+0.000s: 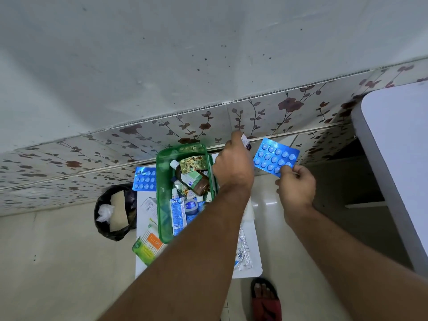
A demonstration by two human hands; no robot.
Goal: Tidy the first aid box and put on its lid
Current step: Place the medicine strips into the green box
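The green translucent first aid box [162, 181] stands open on a small white table [141, 262]. Inside lie a brown syrup bottle [199, 184], a gold blister strip [193, 164], a blue sachet [177, 214] and a small blue jar [190, 206]. My left hand [234, 165] hovers over the box's right rim, closed on a small white and purple packet [246, 141]. My right hand [296, 186], to the right of the box and above the floor, pinches a blue blister pack [275, 157] by its lower edge. No lid can be seen.
Another blue blister pack [144, 180] lies left of the box. A pack of cotton swabs [148, 245] and a white carton [149, 205] rest on the table's left side, foil strips [243, 253] on its right. A black-lined bin [115, 212] stands left; white furniture [398, 163] right. A sandalled foot [266, 297] is below.
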